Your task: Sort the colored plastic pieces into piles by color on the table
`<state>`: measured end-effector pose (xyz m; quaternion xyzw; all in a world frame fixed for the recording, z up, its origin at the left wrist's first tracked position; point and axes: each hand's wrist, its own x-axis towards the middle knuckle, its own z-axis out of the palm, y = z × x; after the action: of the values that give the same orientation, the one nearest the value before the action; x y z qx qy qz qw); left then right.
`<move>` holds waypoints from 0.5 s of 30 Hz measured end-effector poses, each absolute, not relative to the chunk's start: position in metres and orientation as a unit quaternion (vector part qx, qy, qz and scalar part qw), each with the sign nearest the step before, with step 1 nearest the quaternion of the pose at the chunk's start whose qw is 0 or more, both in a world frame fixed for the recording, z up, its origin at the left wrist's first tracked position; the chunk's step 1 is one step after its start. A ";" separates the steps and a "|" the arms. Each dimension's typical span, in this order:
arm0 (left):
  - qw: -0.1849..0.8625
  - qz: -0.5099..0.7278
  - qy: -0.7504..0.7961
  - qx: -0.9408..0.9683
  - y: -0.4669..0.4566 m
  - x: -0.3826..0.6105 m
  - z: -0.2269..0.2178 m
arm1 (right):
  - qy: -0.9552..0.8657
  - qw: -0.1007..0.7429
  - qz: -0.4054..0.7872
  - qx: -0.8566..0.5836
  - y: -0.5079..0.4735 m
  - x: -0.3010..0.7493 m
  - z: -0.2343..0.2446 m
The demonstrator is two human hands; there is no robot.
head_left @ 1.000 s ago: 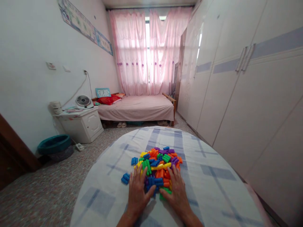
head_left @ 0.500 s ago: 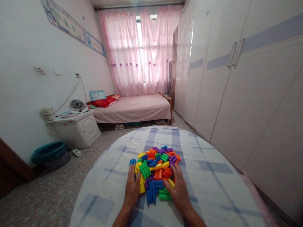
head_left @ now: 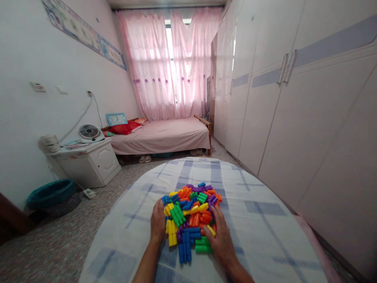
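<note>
A heap of plastic building blocks, each made of joined tubes, lies on the cloth-covered round table (head_left: 123, 236). Among them are a green block (head_left: 177, 214), a yellow block (head_left: 171, 233), a blue block (head_left: 185, 248) and an orange block (head_left: 194, 219). My left hand (head_left: 158, 222) rests on edge at the heap's left side, fingers curved forward along it and holding nothing. On the right side, my right hand (head_left: 221, 235) has thumb and fingers spread, touching the outer blocks near a small yellow block (head_left: 211, 230). Another green block (head_left: 203, 245) sits close below its thumb.
Past the table stands a bed (head_left: 165, 135) under pink curtains. A white cabinet (head_left: 97, 163) carries a fan (head_left: 89, 132), with a teal-rimmed bin (head_left: 51, 192) beside it on the floor. Tall wardrobes (head_left: 294, 137) line the right.
My left hand has shifted left and turned on edge, uncovering yellow blocks. The near blue block sits slightly lower. My right hand stays by the heap, and the view has turned slightly right.
</note>
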<state>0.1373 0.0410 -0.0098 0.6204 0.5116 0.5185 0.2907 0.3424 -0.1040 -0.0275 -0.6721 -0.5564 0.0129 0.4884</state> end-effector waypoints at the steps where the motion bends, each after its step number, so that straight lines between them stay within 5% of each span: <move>1: 0.302 0.529 0.522 0.597 0.040 0.136 -0.009 | -0.553 0.488 0.019 -0.675 -0.104 0.343 -0.028; 15: 0.453 0.627 0.500 0.390 0.044 0.133 0.001 | -0.526 0.527 0.076 -0.663 -0.107 0.356 -0.033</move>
<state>0.1333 0.0438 0.0009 0.3896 0.5000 0.6273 0.4525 0.3561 -0.1075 -0.0333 -0.6634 -0.5258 0.0757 0.5270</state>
